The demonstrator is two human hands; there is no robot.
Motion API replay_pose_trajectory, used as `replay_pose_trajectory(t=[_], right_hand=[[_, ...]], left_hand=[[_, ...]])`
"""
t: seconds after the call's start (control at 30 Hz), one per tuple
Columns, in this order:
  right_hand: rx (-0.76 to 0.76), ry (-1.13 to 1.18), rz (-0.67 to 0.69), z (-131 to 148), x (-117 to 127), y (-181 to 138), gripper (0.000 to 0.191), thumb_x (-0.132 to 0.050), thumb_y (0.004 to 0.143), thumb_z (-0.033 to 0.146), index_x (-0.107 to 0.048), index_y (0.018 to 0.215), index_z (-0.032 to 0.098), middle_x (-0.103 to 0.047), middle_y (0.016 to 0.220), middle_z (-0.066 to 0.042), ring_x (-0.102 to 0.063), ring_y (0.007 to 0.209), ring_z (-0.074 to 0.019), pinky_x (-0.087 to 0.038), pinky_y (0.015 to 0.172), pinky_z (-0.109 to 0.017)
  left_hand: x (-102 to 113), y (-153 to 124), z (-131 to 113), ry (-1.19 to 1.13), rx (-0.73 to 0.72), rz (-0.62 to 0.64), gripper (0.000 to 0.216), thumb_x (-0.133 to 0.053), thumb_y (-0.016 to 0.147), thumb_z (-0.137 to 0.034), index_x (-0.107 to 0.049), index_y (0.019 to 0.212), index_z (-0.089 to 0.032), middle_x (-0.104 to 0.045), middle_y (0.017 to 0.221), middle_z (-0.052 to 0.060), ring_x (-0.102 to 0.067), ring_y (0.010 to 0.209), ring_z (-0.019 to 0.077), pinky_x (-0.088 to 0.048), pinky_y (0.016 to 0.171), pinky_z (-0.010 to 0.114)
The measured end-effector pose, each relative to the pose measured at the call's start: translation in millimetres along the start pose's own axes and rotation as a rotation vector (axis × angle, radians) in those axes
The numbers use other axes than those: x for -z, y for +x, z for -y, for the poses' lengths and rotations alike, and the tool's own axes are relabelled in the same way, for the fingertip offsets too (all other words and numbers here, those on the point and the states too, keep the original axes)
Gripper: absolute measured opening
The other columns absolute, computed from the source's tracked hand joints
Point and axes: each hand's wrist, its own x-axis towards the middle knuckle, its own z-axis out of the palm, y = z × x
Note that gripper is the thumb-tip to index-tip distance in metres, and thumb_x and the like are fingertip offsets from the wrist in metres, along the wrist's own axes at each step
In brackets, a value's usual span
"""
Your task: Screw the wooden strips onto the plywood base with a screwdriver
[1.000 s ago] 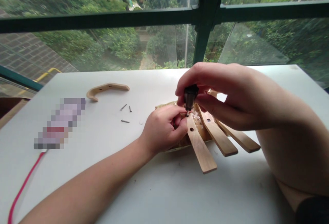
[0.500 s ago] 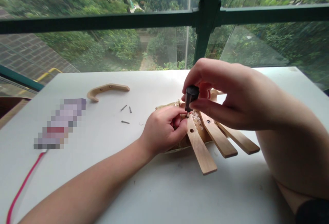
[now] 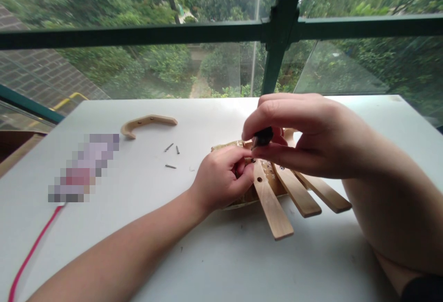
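Right hand [image 3: 301,131], fingers pinching a screwdriver [image 3: 263,136] — left hand [image 3: 223,175], fingers curled beside a drilled wooden strip [image 3: 274,205], grasp unclear — inward from the table [image 3: 221,265]'s far edge.

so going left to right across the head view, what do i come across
Blurred-out item → curved wooden piece → left hand → leftmost wooden slat → rightmost wooden slat
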Motion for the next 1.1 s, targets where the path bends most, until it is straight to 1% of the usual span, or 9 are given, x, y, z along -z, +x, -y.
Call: replay_pose_trajectory(t=[0.13,0.27,0.4,0.5,0.6,0.77,0.83,0.97,1.1], right_hand=[[-0.002,-0.028,-0.035,-2.3,-1.8,0.3,0.01,-0.066,0.085,0.024,-0.058,0.085,0.018,-0.052,0.076,0.003,-0.044,0.067,-0.0096,-0.038,0.062,-0.026],[-0.019,-0.048,-0.06,-2.7,-4.4,0.7,0.012,-0.065,0.086,0.024,-0.054,0.081,0.019,-0.051,0.076,0.003,-0.042,0.067,-0.0097,-0.037,0.061,-0.025],[0.009,0.018,-0.03,-3.0,-9.3,0.7,0.005,-0.058,0.086,0.014,-0.056,0.089,0.018,-0.057,0.085,0.0,-0.049,0.075,-0.0098,-0.041,0.067,-0.023],[0.018,0.076,0.02,-2.7,-12.2,0.3,0.011,-0.054,0.086,0.01,-0.056,0.095,0.018,-0.058,0.084,0.002,-0.049,0.074,-0.0078,-0.042,0.067,-0.02],[0.005,0.109,0.019,-1.6,-11.6,-0.6,0.012,-0.053,0.087,0.01,-0.055,0.097,0.017,-0.057,0.085,0.003,-0.049,0.073,-0.0073,-0.042,0.067,-0.019],[-0.022,0.183,0.084,-0.2,-2.6,-4.3,0.039,-0.045,0.08,0.0,-0.053,0.115,0.015,-0.063,0.103,-0.003,-0.057,0.087,-0.0117,-0.048,0.079,-0.026],[-0.038,0.162,0.09,-0.9,0.7,-5.2,0.045,-0.044,0.079,-0.002,-0.053,0.119,0.015,-0.064,0.105,-0.004,-0.059,0.09,-0.0125,-0.049,0.081,-0.027],[-0.031,0.12,0.084,-2.9,3.3,-4.2,0.039,-0.046,0.081,0.0,-0.055,0.116,0.015,-0.066,0.105,-0.004,-0.062,0.09,-0.0123,-0.049,0.08,-0.025],[-0.064,0.064,0.079,-2.8,3.9,-3.2,0.026,-0.054,0.084,0.01,-0.059,0.109,0.015,-0.067,0.099,-0.003,-0.062,0.081,-0.0115,-0.048,0.073,-0.024]], left_hand=[[0.2,0.1,0.1,0.009,-0.006,-0.003,0.017,-0.057,0.079,-0.017,-0.048,0.064,-0.018,-0.043,0.057,-0.005,-0.039,0.052,0.008,-0.033,0.052,0.023],[0.3,0.0,0.7,0.002,-0.005,0.007,0.023,-0.057,0.08,-0.016,-0.043,0.062,-0.018,-0.042,0.056,-0.006,-0.038,0.052,0.0077,-0.033,0.053,0.023],[0.1,-0.8,2.4,0.005,-0.008,0.017,0.022,-0.059,0.078,-0.017,-0.044,0.062,-0.018,-0.044,0.056,-0.005,-0.039,0.052,0.0082,-0.032,0.052,0.024],[0.1,-1.6,3.8,0.027,-0.024,0.011,0.027,-0.061,0.077,-0.019,-0.041,0.059,-0.019,-0.042,0.054,-0.005,-0.038,0.052,0.0085,-0.031,0.05,0.024],[0.5,-1.4,3.7,0.036,-0.024,0.009,0.027,-0.061,0.077,-0.019,-0.041,0.06,-0.019,-0.042,0.055,-0.005,-0.038,0.053,0.0088,-0.031,0.05,0.024],[2.1,0.9,1.1,-0.007,0.016,0.047,0.026,-0.059,0.08,-0.021,-0.042,0.061,-0.018,-0.042,0.058,-0.004,-0.038,0.053,0.0085,-0.032,0.051,0.023],[2.6,1.3,0.6,-0.007,0.024,0.062,0.023,-0.058,0.081,-0.02,-0.045,0.062,-0.018,-0.042,0.059,-0.004,-0.039,0.054,0.0088,-0.033,0.052,0.023],[2.7,1.1,1.0,0.009,0.018,0.061,0.024,-0.058,0.082,-0.022,-0.045,0.061,-0.018,-0.042,0.059,-0.004,-0.039,0.054,0.009,-0.034,0.053,0.024],[2.4,1.0,0.9,0.012,0.013,0.056,0.025,-0.058,0.081,-0.021,-0.044,0.061,-0.018,-0.042,0.058,-0.004,-0.039,0.054,0.009,-0.034,0.053,0.024]])
